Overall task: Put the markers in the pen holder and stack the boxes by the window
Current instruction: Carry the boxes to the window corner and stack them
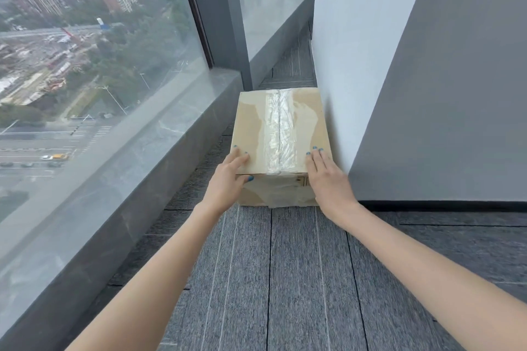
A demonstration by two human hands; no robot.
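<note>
No text can be read anywhere. The cardboard box (281, 134) bears a small printed mark on its front, too blurred to make out.

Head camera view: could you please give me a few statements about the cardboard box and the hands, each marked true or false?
1. The cardboard box stands on the carpet. True.
2. Only one hand touches the box. False: the left hand and the right hand both rest on its near top edge.
3. Clear tape runs along the middle of the box top. True.
4. The box sits on the window ledge. False: it is on the floor, between the window ledge and the white wall.
5. A second box lies on top. False: nothing does.
</note>
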